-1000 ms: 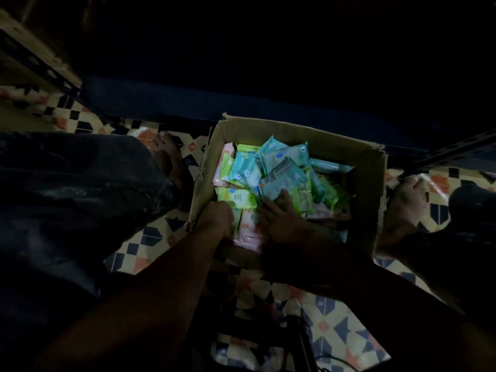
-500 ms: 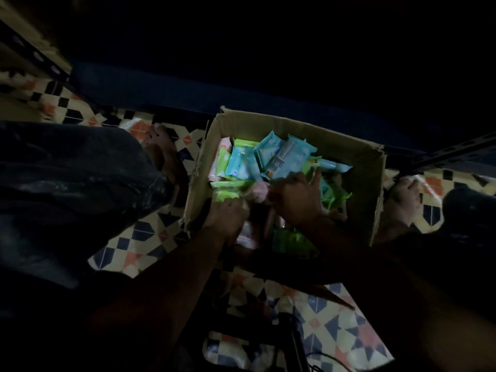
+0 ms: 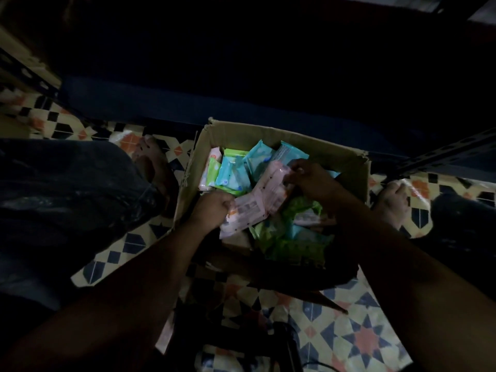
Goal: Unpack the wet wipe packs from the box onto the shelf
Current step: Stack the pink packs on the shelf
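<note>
An open cardboard box (image 3: 271, 131) stands on the tiled floor between my feet, filled with blue, green and pink wet wipe packs (image 3: 233, 175). My left hand (image 3: 212, 208) grips the near end of a bundle of pink packs (image 3: 257, 202) lifted above the others. At the bundle's far end my right hand (image 3: 311, 181) holds it with curled fingers. Green packs (image 3: 292, 237) lie underneath in the near part of the box. The shelf is a dark space beyond the box; a slotted metal rail (image 3: 451, 154) of it shows at the right.
My bare feet (image 3: 154, 167) flank the box, and my dark-trousered knees (image 3: 61, 200) fill the left and right sides. Another shelf edge (image 3: 24, 68) runs at the upper left. A dark object (image 3: 284, 345) lies on the floor near the bottom middle. The scene is very dim.
Both hands went from digging among the packs to gripping a pink bundle and raising it out of the pile.
</note>
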